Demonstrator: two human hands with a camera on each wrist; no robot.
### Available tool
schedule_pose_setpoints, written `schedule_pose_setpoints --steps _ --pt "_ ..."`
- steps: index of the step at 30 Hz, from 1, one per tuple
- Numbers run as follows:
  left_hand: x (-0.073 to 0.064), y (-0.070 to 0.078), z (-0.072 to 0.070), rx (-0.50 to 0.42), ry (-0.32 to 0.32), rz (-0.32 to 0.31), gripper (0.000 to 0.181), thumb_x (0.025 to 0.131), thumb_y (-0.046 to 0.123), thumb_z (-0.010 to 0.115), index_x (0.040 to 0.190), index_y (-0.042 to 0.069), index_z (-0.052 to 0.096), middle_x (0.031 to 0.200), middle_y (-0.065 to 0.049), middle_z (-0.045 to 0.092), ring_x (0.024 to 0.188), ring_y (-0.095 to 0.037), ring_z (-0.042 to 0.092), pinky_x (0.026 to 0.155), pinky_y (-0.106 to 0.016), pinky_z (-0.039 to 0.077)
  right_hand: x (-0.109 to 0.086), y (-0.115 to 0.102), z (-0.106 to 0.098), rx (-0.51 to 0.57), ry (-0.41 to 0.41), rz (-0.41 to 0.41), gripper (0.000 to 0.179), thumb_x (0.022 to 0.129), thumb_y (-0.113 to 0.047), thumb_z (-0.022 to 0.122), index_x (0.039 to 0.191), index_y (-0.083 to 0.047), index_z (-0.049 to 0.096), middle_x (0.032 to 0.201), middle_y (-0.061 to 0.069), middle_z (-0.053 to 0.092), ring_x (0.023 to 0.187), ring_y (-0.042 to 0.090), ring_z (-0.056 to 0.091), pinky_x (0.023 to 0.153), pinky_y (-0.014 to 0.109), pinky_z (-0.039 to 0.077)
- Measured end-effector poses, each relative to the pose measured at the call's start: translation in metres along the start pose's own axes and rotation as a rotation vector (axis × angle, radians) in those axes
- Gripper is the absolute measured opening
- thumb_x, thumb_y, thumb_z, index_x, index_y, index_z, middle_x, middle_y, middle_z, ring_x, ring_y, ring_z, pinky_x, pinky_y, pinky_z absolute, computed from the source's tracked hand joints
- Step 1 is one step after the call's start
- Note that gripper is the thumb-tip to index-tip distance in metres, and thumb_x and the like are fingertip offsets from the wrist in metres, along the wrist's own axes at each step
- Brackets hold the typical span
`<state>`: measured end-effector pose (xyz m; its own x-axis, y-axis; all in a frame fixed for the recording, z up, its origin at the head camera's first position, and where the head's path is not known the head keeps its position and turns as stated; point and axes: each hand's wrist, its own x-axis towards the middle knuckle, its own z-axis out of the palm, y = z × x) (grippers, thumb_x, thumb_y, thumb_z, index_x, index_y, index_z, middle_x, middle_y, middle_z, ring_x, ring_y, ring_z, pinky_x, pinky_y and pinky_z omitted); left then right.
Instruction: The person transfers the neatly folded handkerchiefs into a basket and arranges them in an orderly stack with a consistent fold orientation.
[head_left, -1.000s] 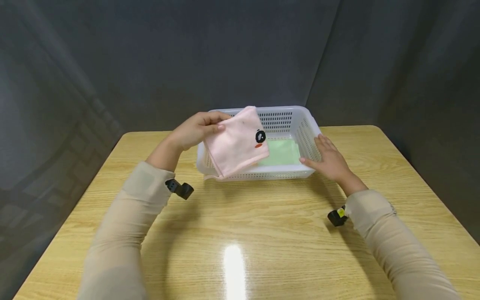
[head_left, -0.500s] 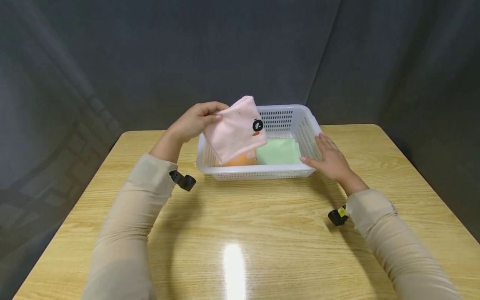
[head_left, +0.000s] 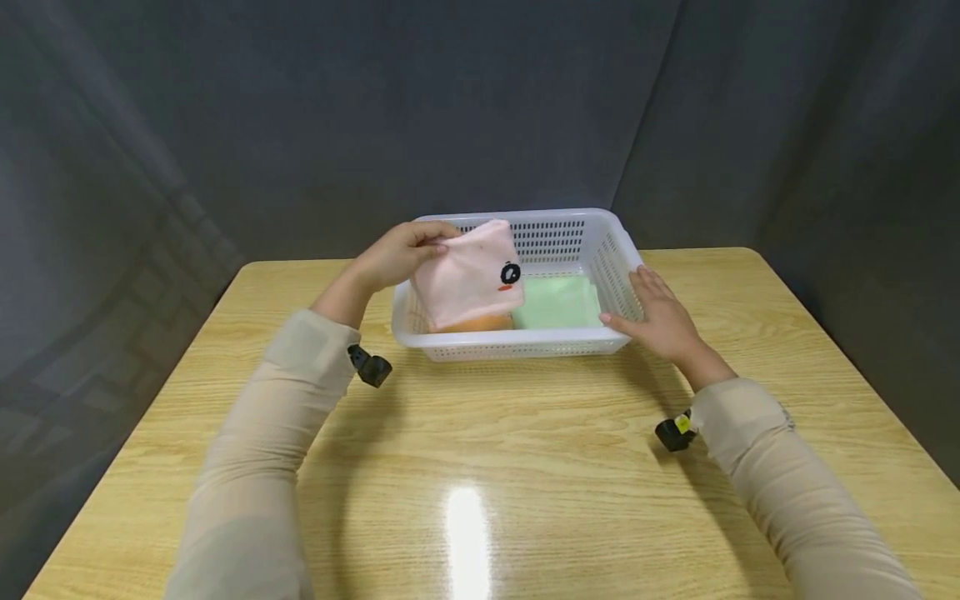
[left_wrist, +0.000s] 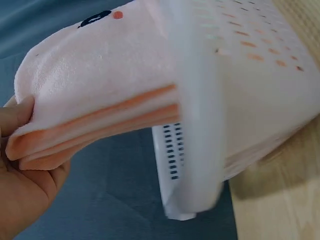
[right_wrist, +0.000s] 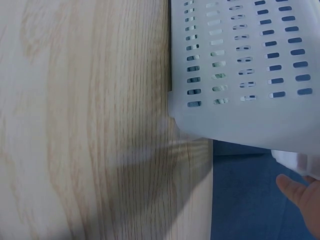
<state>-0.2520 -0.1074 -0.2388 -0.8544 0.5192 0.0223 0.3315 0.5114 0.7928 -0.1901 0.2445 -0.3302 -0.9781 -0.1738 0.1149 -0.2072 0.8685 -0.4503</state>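
Note:
In the head view, my left hand (head_left: 401,256) pinches a folded pink towel (head_left: 468,279) by its left edge, over the left part of a white plastic basket (head_left: 517,337). A black eye shape and a small red mark decorate the towel. The left wrist view shows its folded layers between thumb (left_wrist: 17,115) and fingers. Under it, partly hidden, lies a folded orange cloth (head_left: 480,323). Beside that, on the basket floor, is a folded light green cloth (head_left: 557,302). My right hand (head_left: 663,323) rests on the basket's right front corner, its fingers mostly straight.
The basket stands near the back edge of a wooden table (head_left: 525,442), with perforated walls rising round the cloths. Dark grey curtains (head_left: 412,108) hang behind the table and at both sides. Small black cameras (head_left: 371,368) are worn on both wrists.
The pink towel, held in my left hand, first rose from the basket's front rim, uncovering the orange cloth, and then came down inside the left part. My right hand has stayed put.

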Motion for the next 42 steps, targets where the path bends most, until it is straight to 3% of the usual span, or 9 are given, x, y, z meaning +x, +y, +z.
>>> schedule_pose_setpoints --steps 12,19,26,32,37,42 --pt "0.003 -0.025 0.014 0.042 -0.067 0.032 0.024 0.089 0.003 0.044 0.108 0.005 0.058 0.111 -0.009 0.052 0.098 -0.018 0.046 0.084 -0.033 0.038 0.0 -0.001 0.0 -0.003 -0.003 0.0 0.09 0.079 -0.052 0.049 0.135 0.007 0.01 0.142 0.019 0.003 0.129 0.028 -0.002 0.1 0.048 0.005" --pt "0.001 -0.026 0.016 0.039 -0.129 0.036 0.024 0.09 0.004 0.042 0.109 0.004 0.057 0.112 -0.011 0.051 0.102 -0.02 0.043 0.087 -0.034 0.035 0.0 -0.001 0.0 -0.001 0.001 0.002 0.09 0.079 -0.052 0.05 0.135 0.006 0.011 0.142 0.019 0.003 0.128 0.03 0.0 0.099 0.049 0.005" --pt "0.003 -0.03 0.018 0.045 -0.199 0.103 0.025 0.089 0.002 0.043 0.111 0.0 0.055 0.119 -0.014 0.048 0.113 -0.023 0.038 0.093 -0.036 0.03 -0.001 -0.002 0.0 0.003 0.007 -0.005 0.09 0.079 -0.052 0.05 0.135 0.008 0.011 0.141 0.02 0.004 0.129 0.028 -0.002 0.1 0.047 0.004" --pt "0.009 -0.039 0.022 0.073 -0.191 0.075 0.026 0.089 0.003 0.043 0.112 0.001 0.055 0.123 -0.014 0.046 0.117 -0.024 0.035 0.096 -0.035 0.027 -0.001 -0.001 0.001 0.005 0.011 -0.007 0.09 0.079 -0.052 0.05 0.135 0.007 0.011 0.141 0.02 0.004 0.129 0.029 -0.001 0.1 0.047 0.004" --pt "0.012 -0.044 0.023 0.104 -0.15 0.029 0.027 0.089 0.004 0.043 0.114 0.001 0.054 0.119 -0.014 0.049 0.112 -0.025 0.04 0.092 -0.036 0.032 0.0 -0.002 0.003 0.011 0.004 0.0 0.09 0.079 -0.052 0.05 0.135 0.006 0.011 0.141 0.02 0.004 0.129 0.028 -0.002 0.1 0.048 0.004" --pt "0.017 -0.048 0.025 0.233 -0.101 0.017 0.026 0.089 0.005 0.045 0.112 0.002 0.056 0.11 -0.013 0.055 0.103 -0.024 0.047 0.085 -0.035 0.038 -0.001 -0.002 0.001 0.006 0.008 0.003 0.089 0.08 -0.052 0.049 0.135 0.006 0.011 0.141 0.019 0.003 0.129 0.028 -0.002 0.1 0.048 0.004"
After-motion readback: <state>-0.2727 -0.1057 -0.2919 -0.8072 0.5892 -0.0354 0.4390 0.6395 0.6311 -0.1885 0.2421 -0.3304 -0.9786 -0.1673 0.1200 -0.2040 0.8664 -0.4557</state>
